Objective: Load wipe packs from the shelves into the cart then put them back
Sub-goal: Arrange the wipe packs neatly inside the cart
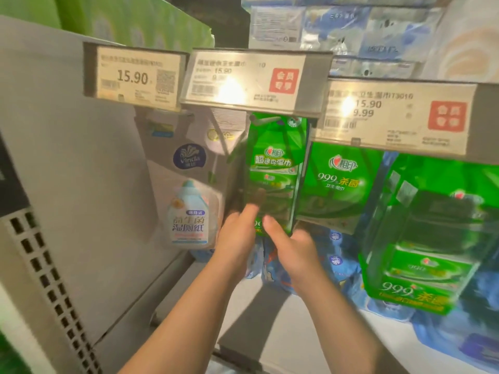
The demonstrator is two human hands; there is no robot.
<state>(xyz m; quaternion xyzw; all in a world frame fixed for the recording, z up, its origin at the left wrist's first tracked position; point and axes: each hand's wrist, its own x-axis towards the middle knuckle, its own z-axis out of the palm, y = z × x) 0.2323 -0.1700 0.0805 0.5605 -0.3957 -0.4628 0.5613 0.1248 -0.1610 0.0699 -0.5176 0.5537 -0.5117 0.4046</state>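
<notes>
The green wipe pack (272, 168) hangs upright from a peg beneath the middle price tag (252, 76), its lower end held between both hands. The left hand (237, 233) meets the pack's lower left edge, fingers reaching up along that side; motion blur hides whether they curl round it, so the left grip cannot be told for certain. The right hand (291, 244) holds the bottom of the pack, thumb lying up across the front face and the remaining fingers passing behind: a grip closed on the pack.

Just right of the grip hangs a second green pack (337, 182) marked 999, touching or nearly touching the held one. Further right, a clear-wrapped bundle of green packs (421, 247) hangs lower, under the right price tag (397, 114). Just left of the grip hangs a pale pack printed with a bottle shape (189, 211), under a blue round Vinda label (189, 157). Above and left of it sits the left price tag (137, 76), reading 15.90.

Below the grip, blue-printed packs (340, 265) lie on the white shelf (324, 336). Above the tags, blue and white bundles (351, 28) are stacked, with green cartons (135, 20) to their left. A grey side panel (67, 184) with a perforated upright stands far left of the grip.
</notes>
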